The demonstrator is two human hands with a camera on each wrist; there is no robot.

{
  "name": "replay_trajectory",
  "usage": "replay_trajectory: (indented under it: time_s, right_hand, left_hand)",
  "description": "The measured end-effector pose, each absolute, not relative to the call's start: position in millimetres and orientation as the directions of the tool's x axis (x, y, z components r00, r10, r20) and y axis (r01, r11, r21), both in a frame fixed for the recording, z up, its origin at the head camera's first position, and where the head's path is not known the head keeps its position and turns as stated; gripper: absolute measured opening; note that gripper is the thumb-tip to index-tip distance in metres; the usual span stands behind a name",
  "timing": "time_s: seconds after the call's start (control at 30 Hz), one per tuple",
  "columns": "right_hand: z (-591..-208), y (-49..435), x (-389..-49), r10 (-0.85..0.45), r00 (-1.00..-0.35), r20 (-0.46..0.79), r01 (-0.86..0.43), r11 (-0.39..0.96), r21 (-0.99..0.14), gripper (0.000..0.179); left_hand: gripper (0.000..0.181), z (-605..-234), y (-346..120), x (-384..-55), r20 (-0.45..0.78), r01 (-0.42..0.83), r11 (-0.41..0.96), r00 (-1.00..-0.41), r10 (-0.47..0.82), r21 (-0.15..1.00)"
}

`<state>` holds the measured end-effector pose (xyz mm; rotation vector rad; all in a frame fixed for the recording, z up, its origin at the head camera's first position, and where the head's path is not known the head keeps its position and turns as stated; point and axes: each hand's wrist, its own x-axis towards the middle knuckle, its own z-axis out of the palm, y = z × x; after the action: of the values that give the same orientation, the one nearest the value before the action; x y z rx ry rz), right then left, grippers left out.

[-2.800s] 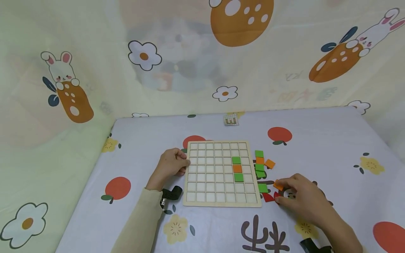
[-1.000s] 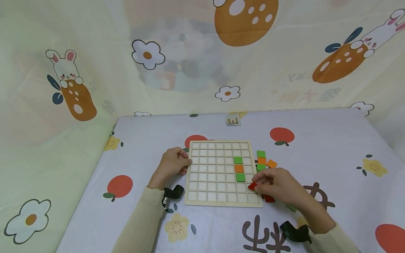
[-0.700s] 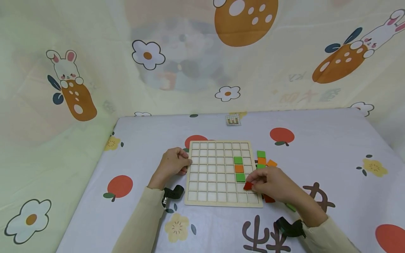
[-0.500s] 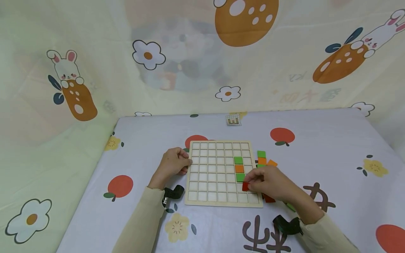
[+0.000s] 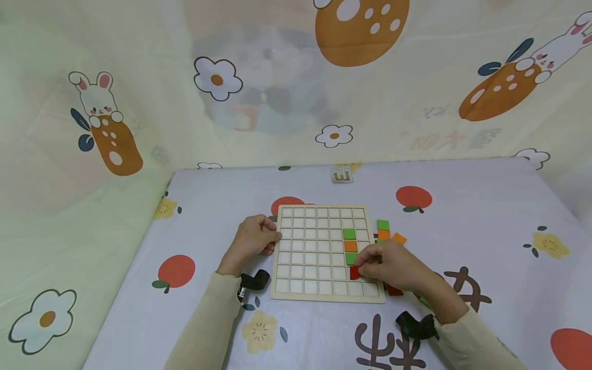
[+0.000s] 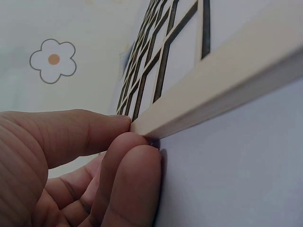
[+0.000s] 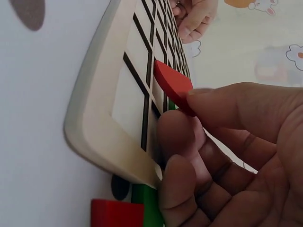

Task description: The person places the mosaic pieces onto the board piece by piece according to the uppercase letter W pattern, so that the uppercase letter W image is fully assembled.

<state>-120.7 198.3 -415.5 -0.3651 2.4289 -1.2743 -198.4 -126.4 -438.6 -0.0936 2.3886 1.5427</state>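
A pale wooden grid board (image 5: 298, 258) lies on the cloth-covered table. My left hand (image 5: 250, 239) pinches its left edge; in the left wrist view the thumb is on top, with fingers against the side. Between thumb and fingertips, my right hand (image 5: 393, 264) holds a red tile (image 7: 174, 85) with a curved side. That tile is tilted over a cell of the second-to-last column, just below a green tile (image 5: 351, 258). Above this one, in the same column, sit an orange tile (image 5: 350, 246) and another green tile (image 5: 349, 234).
Loose tiles lie along the board's right side: a green one (image 5: 383, 224), an orange one (image 5: 399, 238), a red one (image 5: 395, 291) and others partly hidden by the right hand. A small patterned card (image 5: 342, 174) lies behind the board. A printed curtain (image 5: 277, 103) hangs at the back.
My right hand has left the loose tiles on the right and carried the red tile leftward over the board, below the lower green tile. The left hand stays at the board's edge.
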Motion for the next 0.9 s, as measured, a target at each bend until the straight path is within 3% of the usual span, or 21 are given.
replay_trajectory:
  time_s: [0.4,0.9]
  right_hand:
    - [-415.8,193.4,-125.5,-0.334,-0.913,-0.232,-0.007,0.583,-0.813,0.028]
    - [-415.7,192.4,-126.1,-0.337,-0.906,-0.258,0.006,0.599,-0.801,0.016]
  left_hand:
    - [0.015,-440.4,-126.6,-199.9,-0.287,-0.220,0.428,-0.953,0.099,0.877]
    - [0.015,-441.5,-126.1,-200.8,-0.288,-0.223,0.429,-0.953,0.093,0.875]
